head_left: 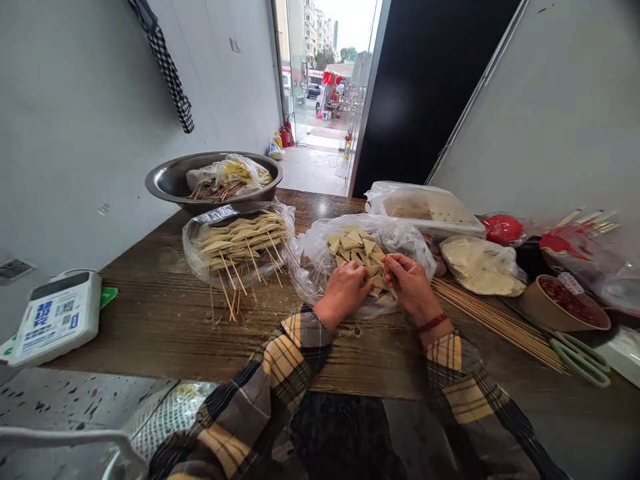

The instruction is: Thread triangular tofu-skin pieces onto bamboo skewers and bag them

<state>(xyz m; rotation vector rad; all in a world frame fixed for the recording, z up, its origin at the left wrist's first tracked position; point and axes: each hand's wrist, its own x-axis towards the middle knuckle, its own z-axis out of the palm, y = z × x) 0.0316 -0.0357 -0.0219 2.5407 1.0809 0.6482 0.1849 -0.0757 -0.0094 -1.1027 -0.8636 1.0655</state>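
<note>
Beige skewered pieces (235, 240) lie in one plastic bag (192, 248), seemingly done, while loose pieces (353, 239) in another bag (313, 241) and bare sticks (493, 319) await, the left hand (345, 291) curling over them, grip hidden, the right hand (411, 283) pinched tight, its hold unclear.

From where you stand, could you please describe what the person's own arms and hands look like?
The left hand and right hand are ungloved. Both long sleeves are plaid, in black, grey and yellowish tan. A dark red bracelet circles the right wrist.
</note>
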